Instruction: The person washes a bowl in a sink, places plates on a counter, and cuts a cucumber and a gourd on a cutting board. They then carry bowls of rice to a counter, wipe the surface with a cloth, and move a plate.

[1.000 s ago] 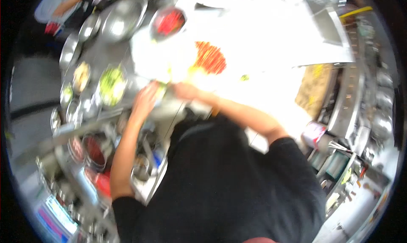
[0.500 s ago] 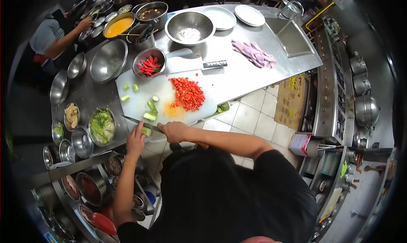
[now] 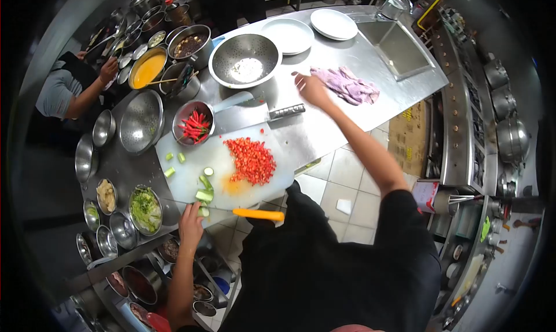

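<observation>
My left hand [image 3: 190,223] is at the near left edge of the white cutting board [image 3: 278,175], fingers closed on a piece of cucumber [image 3: 203,211]. More cucumber pieces [image 3: 204,195] lie just beyond it. A knife's orange handle [image 3: 258,214] rests at the board's near edge, away from both hands; its blade is hard to make out. My right hand [image 3: 311,90] is stretched over the steel counter beside a crumpled purple cloth [image 3: 350,87], fingers apart, holding nothing visible. Chopped red chilli [image 3: 252,161] is heaped on the board.
A second knife [image 3: 286,111] and a pot of whole red chillies [image 3: 194,125] lie past the board. A perforated bowl [image 3: 245,60], white plates [image 3: 334,24] and a sink [image 3: 399,48] stand farther back. A co-worker [image 3: 66,89] is at far left.
My right hand has let go of the knife, now at the board's near edge, and moved far forward toward the cloth. My left hand stays by the cucumber. The view has shifted slightly.
</observation>
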A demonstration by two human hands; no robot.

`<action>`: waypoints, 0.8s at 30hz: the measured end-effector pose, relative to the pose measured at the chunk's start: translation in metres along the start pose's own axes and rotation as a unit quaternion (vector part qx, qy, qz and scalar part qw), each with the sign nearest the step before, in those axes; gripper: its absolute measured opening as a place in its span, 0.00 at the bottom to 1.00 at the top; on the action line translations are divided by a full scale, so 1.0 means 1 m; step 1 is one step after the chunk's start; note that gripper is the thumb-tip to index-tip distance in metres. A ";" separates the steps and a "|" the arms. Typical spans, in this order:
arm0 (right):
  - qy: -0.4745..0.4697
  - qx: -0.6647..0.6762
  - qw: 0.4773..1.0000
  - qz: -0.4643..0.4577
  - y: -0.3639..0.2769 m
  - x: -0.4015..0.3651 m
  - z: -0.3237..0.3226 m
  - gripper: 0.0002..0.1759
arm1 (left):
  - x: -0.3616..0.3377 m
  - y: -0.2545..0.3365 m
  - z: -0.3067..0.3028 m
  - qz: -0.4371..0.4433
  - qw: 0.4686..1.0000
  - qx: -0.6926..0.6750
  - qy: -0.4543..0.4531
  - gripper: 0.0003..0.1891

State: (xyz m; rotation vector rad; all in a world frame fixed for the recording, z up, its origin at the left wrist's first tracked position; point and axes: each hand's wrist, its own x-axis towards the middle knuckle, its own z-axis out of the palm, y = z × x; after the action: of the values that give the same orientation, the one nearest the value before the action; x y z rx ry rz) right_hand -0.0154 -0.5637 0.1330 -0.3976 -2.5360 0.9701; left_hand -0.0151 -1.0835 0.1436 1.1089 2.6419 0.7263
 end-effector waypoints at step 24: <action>0.071 -0.265 0.961 -0.026 0.131 -0.036 -0.068 0.04 | -0.001 0.010 0.008 -0.096 0.995 0.037 0.005 0.21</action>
State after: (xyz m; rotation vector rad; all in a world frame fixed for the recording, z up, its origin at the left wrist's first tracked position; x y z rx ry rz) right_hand 0.0628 -0.4448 0.0800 -0.5225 -2.6255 0.2155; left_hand -0.0058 -1.0750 0.1416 0.8547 2.7543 0.6022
